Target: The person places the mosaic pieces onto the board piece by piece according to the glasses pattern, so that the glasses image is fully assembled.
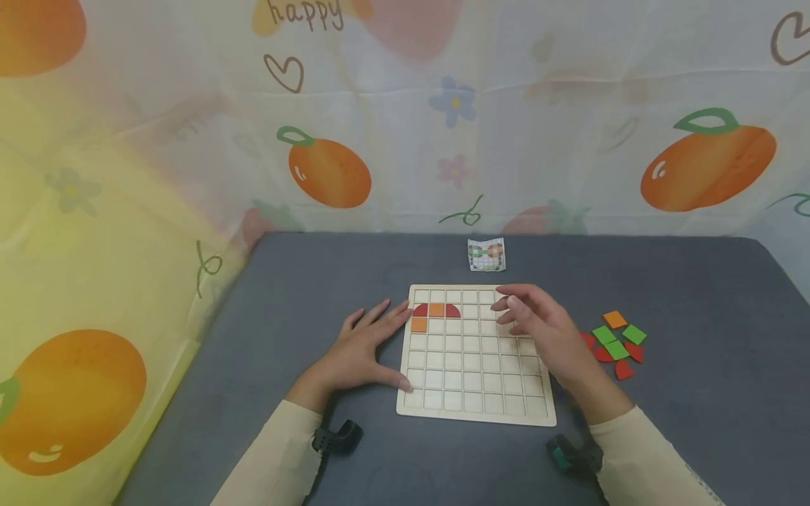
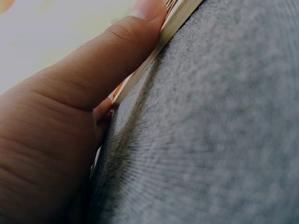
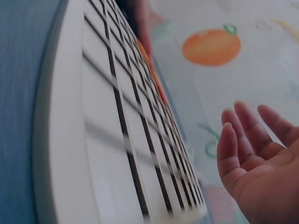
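Board (image 1: 472, 362) may skid, jostling tiles (image 1: 436, 310), if spread left hand (image 1: 358, 351) pushes its edge; right hand (image 1: 545, 332) hangs above, fingers loose.

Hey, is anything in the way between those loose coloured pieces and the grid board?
Only the right hand, seen across the right edge of the grid board in the head view, between it and the loose pieces.

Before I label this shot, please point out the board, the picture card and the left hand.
Board (image 1: 472, 361): head view, bare square near its middle.
Picture card (image 1: 486, 256): head view, its printed middle.
Left hand (image 1: 356, 356): head view, back of the hand.
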`<state>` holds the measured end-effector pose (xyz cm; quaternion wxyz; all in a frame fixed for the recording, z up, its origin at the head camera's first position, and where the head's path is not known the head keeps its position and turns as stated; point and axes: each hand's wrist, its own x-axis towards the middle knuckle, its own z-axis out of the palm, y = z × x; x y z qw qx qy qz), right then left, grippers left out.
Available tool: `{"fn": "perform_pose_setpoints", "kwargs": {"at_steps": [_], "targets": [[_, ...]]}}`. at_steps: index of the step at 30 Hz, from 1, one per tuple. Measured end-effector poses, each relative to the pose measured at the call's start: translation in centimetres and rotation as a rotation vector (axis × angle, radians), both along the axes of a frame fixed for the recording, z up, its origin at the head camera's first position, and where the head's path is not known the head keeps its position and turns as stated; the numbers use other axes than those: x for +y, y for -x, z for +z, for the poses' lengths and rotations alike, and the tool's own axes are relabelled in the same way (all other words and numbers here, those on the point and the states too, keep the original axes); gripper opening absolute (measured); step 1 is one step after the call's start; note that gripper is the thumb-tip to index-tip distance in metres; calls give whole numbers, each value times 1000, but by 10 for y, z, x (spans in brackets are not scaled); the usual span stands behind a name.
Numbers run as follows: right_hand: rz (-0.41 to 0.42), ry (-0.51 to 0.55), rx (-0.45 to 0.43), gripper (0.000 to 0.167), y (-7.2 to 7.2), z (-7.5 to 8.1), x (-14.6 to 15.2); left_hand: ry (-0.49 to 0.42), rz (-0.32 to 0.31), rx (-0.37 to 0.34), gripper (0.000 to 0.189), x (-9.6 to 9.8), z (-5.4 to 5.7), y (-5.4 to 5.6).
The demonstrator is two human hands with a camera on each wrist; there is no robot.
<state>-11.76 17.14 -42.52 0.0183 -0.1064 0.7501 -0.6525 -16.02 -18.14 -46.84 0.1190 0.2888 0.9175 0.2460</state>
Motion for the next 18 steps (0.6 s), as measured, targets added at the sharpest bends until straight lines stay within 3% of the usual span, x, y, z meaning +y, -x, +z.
{"fn": "perform_pose_setpoints", "kwargs": {"at_steps": [9,18], "targets": [[-90,-40,48,41,-2,-11,53,7,11,-2,132,0,0,-1],[-333,-175,106,36,-2,-24,118,9,15,-1,132,2,4,-2]]}}
